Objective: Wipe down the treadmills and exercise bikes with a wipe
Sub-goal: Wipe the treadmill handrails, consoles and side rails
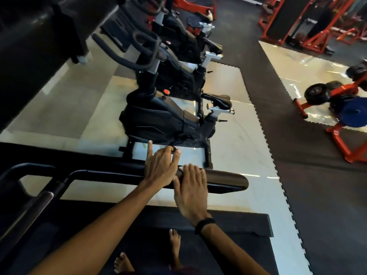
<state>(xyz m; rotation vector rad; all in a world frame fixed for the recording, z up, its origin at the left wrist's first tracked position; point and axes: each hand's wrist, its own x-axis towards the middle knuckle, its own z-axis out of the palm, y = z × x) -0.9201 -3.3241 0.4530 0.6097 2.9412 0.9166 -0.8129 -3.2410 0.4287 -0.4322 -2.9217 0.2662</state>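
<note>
I stand barefoot on a black treadmill deck (pixel 228 223). Its padded right handrail (pixel 224 180) runs across in front of me. My left hand (pixel 160 167) rests on the rail with its fingers straight and spread, reaching past the far side. My right hand (pixel 190 192) lies flat on the rail just beside it, palm down. A thin white sliver shows at its fingertips; I cannot tell whether it is a wipe. Beyond the rail stands a row of black exercise bikes, the nearest (pixel 158 118) just past my left fingertips and another (pixel 178 76) behind it.
The treadmill's front bars (pixel 45 175) are at the left. Red weight racks with plates (pixel 337 100) stand to the right on glossy floor. A dark rubber mat strip (pixel 278 126) runs between them and the bikes. More red machines (pixel 297 20) fill the far side.
</note>
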